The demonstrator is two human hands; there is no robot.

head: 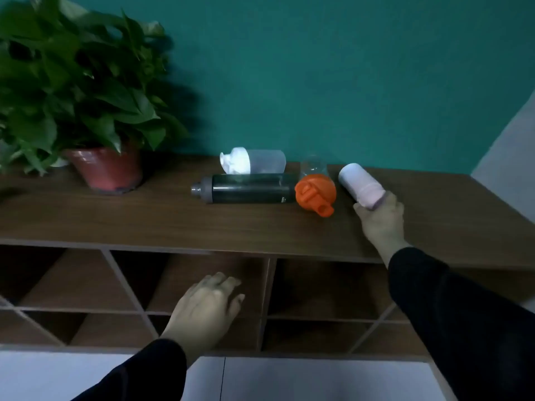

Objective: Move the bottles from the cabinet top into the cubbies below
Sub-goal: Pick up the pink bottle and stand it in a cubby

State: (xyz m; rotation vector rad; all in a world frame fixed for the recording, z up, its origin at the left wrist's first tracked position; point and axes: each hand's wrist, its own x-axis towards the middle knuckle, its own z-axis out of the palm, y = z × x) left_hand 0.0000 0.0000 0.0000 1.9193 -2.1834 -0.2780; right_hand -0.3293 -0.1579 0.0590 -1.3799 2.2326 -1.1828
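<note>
Right hand [382, 217] is closed around the lower end of the pink bottle [360, 183], at about 3 o'clock on the cabinet top [144, 221]. The bottle is tilted, its white end pointing up and toward 11 o'clock; whether it touches the wood cannot be told. The sleeve [451, 314] is black and runs off toward 5 o'clock.

Left hand [207, 306] is open and holds nothing, fingers [228, 283] loosely spread, palm down. It hangs in front of the cubbies [324, 287], at about 6 o'clock from the bottles, level with the upper row of compartments. No contact with the cabinet is visible.

Three more bottles lie on the cabinet top near its centre. The dark bottle [246, 188] lies on its side, grey cap toward 9 o'clock. Just behind it, at 12 o'clock, lies the white-capped bottle [254, 161], also on its side, cap toward 9 o'clock, close against the wall [318, 68]. The orange-lidded bottle [315, 193] lies at the dark bottle's 3 o'clock end, touching or nearly so, lid toward the viewer, clear body pointing at the wall. It sits between the dark bottle and the pink bottle.

A potted plant [107, 169] stands at 9 o'clock on the top, well apart from the bottles.

The cubbies in view hold no bottles.
</note>
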